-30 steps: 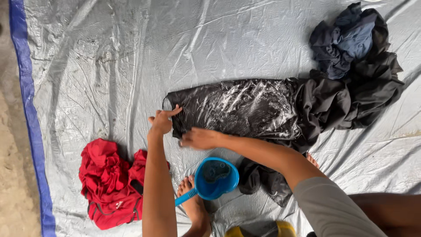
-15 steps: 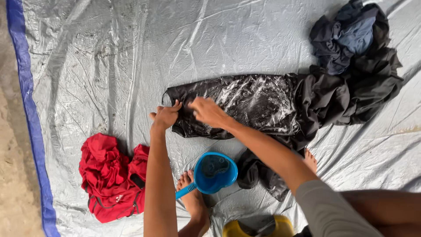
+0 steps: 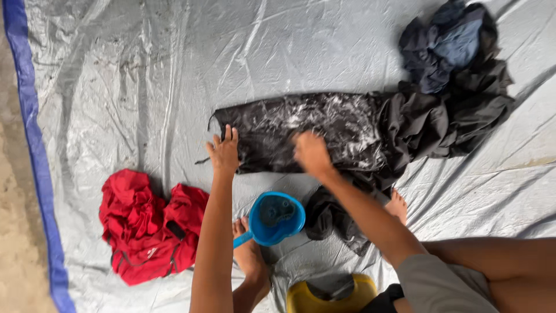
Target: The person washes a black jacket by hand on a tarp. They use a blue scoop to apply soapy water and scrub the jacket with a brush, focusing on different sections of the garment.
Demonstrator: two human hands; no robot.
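A black garment lies spread flat on a grey plastic sheet, its surface streaked with white suds. My left hand presses flat on the garment's near left corner, fingers spread. My right hand rests on the garment's middle near edge, slightly blurred, palm down. Neither hand holds anything.
A blue scoop with a handle sits by my bare foot. A red garment lies crumpled at the left. More dark clothes are heaped at the upper right. A yellow container is at the bottom. The sheet's blue edge borders sandy ground.
My right hand has slid to the right across the soapy black garment, from beside my left hand toward its middle. My left hand stays on the corner.
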